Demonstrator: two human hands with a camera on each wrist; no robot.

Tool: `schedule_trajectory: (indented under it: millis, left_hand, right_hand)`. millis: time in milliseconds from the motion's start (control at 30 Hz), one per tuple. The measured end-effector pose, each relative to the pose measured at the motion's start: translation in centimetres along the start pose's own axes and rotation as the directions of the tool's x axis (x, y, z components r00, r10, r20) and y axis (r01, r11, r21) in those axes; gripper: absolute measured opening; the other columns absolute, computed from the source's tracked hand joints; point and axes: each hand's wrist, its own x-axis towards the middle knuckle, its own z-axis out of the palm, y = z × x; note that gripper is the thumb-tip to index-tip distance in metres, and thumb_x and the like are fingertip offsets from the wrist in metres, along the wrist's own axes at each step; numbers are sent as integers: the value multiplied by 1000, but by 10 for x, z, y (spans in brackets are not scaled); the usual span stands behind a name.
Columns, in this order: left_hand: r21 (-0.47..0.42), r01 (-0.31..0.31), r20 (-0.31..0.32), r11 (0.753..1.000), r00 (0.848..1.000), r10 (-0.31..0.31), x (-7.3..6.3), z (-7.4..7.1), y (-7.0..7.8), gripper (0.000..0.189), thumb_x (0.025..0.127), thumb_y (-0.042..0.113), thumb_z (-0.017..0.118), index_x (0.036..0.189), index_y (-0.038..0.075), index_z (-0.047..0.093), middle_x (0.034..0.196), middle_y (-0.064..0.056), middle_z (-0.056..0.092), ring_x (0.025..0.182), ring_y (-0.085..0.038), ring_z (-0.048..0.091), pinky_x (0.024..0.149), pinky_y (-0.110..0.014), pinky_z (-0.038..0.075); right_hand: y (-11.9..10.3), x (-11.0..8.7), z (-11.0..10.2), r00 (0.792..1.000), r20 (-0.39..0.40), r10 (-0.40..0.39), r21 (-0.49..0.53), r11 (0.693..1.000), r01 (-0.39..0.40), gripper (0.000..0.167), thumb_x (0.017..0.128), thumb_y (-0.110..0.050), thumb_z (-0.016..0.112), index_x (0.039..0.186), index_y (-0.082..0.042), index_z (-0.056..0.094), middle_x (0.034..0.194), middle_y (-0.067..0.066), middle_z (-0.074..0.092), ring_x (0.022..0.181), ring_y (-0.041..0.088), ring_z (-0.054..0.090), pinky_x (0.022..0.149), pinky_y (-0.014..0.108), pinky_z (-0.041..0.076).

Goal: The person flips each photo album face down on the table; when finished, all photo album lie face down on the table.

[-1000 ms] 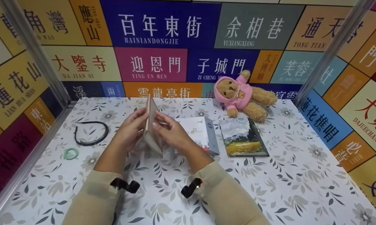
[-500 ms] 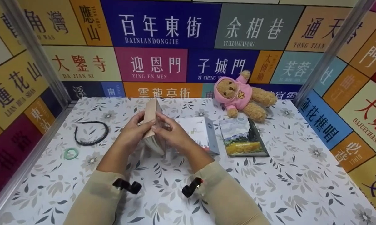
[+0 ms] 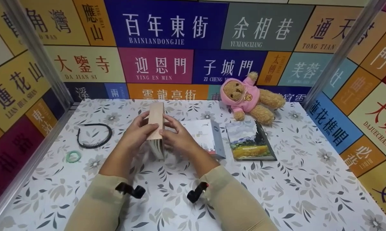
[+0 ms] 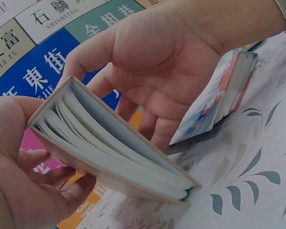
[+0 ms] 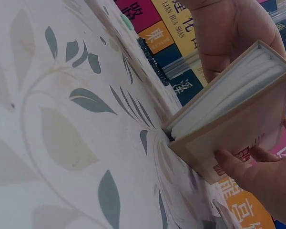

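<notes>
A thick beige hardcover book (image 3: 156,121) stands on edge between my hands, its spine turned towards me and its lower corner close to the tabletop. My left hand (image 3: 134,134) grips it from the left, with the thumb on the spine. On the other side, my right hand (image 3: 180,136) holds it with the thumb at the spine's edge. The left wrist view shows the slightly wavy page block (image 4: 100,133) between the covers. Small red printing marks the cover (image 5: 200,152) in the right wrist view, where my right fingers lie against it.
Right of my hands lie a white and blue boxed book (image 3: 209,136) and a book with a landscape cover (image 3: 249,142). Behind them reclines a teddy bear (image 3: 244,94) in a pink hoodie. A black headband (image 3: 100,145) and a green ring (image 3: 73,156) lie at left.
Both hands have turned the book so its broad spine now faces me instead of a narrow edge. My left thumb has come onto the spine. The other things stay put.
</notes>
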Motion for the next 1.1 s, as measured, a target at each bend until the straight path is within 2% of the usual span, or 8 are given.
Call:
schedule_trajectory:
  millis: [167, 300, 467, 600, 700, 800, 933, 1100]
  left_hand:
    - [-22, 8, 22, 1000, 1000, -8, 2, 0, -3, 73, 106, 31, 65, 170, 27, 31, 177, -6, 31, 155, -26, 46, 128, -45, 41]
    - [-79, 41, 77, 996, 996, -35, 9, -3, -13, 63, 112, 37, 55, 169, 21, 34, 175, -9, 35, 157, -32, 43, 130, -46, 39]
    - [-69, 183, 66, 981, 982, -179, 17, -10, -29, 64, 114, 47, 46, 169, 18, 33, 178, -8, 28, 164, -30, 33, 135, -43, 30]
    - [-136, 248, -7, 959, 968, -251, 21, -14, -37, 61, 113, 48, 47, 166, 18, 41, 172, -7, 36, 156, -22, 41, 131, -38, 36]
    - [-183, 251, -37, 950, 964, -262, 23, -16, -38, 59, 113, 48, 48, 164, 19, 43, 168, -7, 40, 146, -19, 46, 127, -36, 40]
    - [-181, 239, -28, 954, 968, -248, 24, -17, -38, 61, 113, 47, 47, 166, 17, 40, 169, -8, 39, 148, -20, 46, 128, -37, 40]
    - [-100, 210, 16, 973, 978, -210, 24, -20, -37, 64, 115, 42, 45, 169, 11, 32, 174, -9, 35, 160, -22, 39, 133, -40, 33]
    - [22, 179, 63, 984, 982, -180, 22, -27, -35, 65, 113, 41, 49, 168, 9, 33, 175, -8, 36, 165, -25, 31, 137, -44, 26]
  right_hand:
    - [-8, -2, -9, 998, -47, -51, -10, 999, 50, 65, 99, -16, 70, 160, -20, 50, 159, 12, 54, 131, 28, 67, 107, 39, 60]
    - [-15, -3, -15, 994, -83, -75, -20, 997, 73, 67, 93, -9, 72, 157, -14, 55, 157, 12, 58, 139, 29, 61, 97, 29, 61]
    - [-17, -3, -19, 993, -98, -70, -24, 997, 68, 69, 90, -4, 74, 157, -12, 55, 161, 11, 55, 148, 29, 55, 98, 29, 62]
    - [-19, -4, -19, 994, -100, -47, -6, 999, 47, 68, 91, -2, 72, 157, -13, 55, 161, 11, 55, 147, 29, 56, 99, 30, 62]
    - [-18, -4, -19, 994, -109, -21, 8, 1000, 22, 68, 93, -2, 71, 158, -16, 54, 157, 14, 59, 142, 30, 61, 97, 31, 62]
    - [-15, -2, -19, 992, -124, 9, 1, 1000, -9, 69, 95, -2, 72, 159, -19, 53, 153, 16, 62, 135, 30, 67, 96, 32, 63]
    - [-11, 0, -18, 991, -126, 33, -21, 999, -36, 68, 95, -4, 73, 159, -21, 53, 152, 15, 64, 132, 29, 69, 102, 35, 62]
    - [-9, 1, -16, 995, -99, 12, -25, 1000, -15, 68, 95, -6, 77, 158, -17, 54, 151, 16, 64, 137, 29, 66, 106, 36, 61]
